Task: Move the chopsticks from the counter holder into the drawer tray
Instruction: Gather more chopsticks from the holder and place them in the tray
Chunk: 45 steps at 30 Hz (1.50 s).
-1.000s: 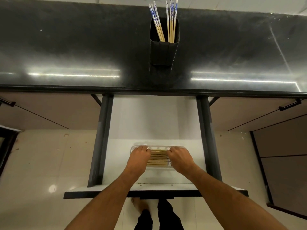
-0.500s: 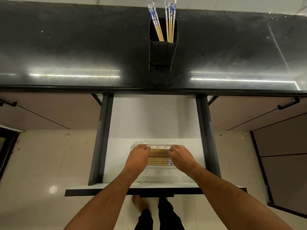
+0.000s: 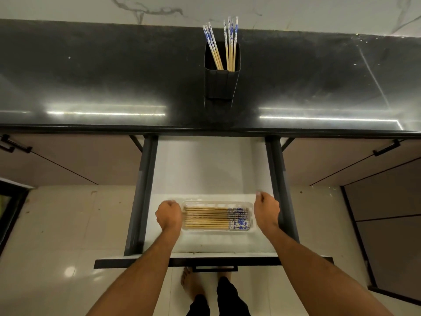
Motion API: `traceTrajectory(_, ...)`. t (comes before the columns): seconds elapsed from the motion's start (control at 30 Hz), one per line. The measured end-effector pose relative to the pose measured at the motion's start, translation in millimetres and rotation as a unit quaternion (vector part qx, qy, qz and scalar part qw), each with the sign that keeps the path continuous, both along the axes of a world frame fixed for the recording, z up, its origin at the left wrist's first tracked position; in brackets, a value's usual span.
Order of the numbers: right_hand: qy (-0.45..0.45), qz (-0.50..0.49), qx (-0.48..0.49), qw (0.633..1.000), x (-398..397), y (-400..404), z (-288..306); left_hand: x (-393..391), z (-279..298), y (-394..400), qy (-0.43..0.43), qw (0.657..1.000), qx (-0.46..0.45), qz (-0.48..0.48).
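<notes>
From the head camera, looking down, a black counter (image 3: 91,83) runs across the upper part of the view with a dark square holder (image 3: 221,80) standing on it near the middle. Several chopsticks with blue-and-white tops (image 3: 230,42) stand in the holder, one group leaning left and another nearly upright. Below the counter edge a white-floored drawer (image 3: 209,169) is pulled out, with dark side rails. A clear plastic tray (image 3: 217,231) lies toward the front of the drawer, and a row of chopsticks (image 3: 209,216) lies flat in it side by side, patterned ends to the right. The left hand (image 3: 169,215) is curled into a loose fist just beside the tray's left end, gripping nothing that shows. The right hand (image 3: 266,209) is just off the tray's right end, fingers curled inward, also with nothing visible in it. Bare feet and dark trouser legs (image 3: 218,297) show on the pale tiled floor (image 3: 68,224) beneath the drawer front.
</notes>
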State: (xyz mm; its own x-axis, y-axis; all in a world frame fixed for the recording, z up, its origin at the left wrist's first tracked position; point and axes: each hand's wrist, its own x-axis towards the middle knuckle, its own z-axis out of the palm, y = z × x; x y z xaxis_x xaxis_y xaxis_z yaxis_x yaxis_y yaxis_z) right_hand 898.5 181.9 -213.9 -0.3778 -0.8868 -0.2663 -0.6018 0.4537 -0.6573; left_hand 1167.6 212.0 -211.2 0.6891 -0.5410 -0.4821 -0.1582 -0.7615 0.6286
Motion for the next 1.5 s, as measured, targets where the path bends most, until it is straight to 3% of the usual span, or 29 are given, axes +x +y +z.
traceTrajectory(0.07, -0.04, -0.073, 0.093, 0.992, 1, -1, -8, 3, -6, 1, 0.044, 0.997, 0.054, 0.015)
traceTrajectory(0.17, -0.063, -0.095, 0.134, 0.984, 6, 3, -14, 1, -11, 1, 0.075, 0.995, 0.061, 0.022)
traceTrajectory(1.33, 0.017, 0.013, 0.181, 0.983, 22, 7, -2, -5, 1, 3, 0.046, 0.994, 0.066, -0.069)
traceTrajectory(1.5, 0.07, 0.055, 0.15, 0.985, 25, 4, 14, -2, 13, -1, 0.035, 0.993, 0.053, -0.1)
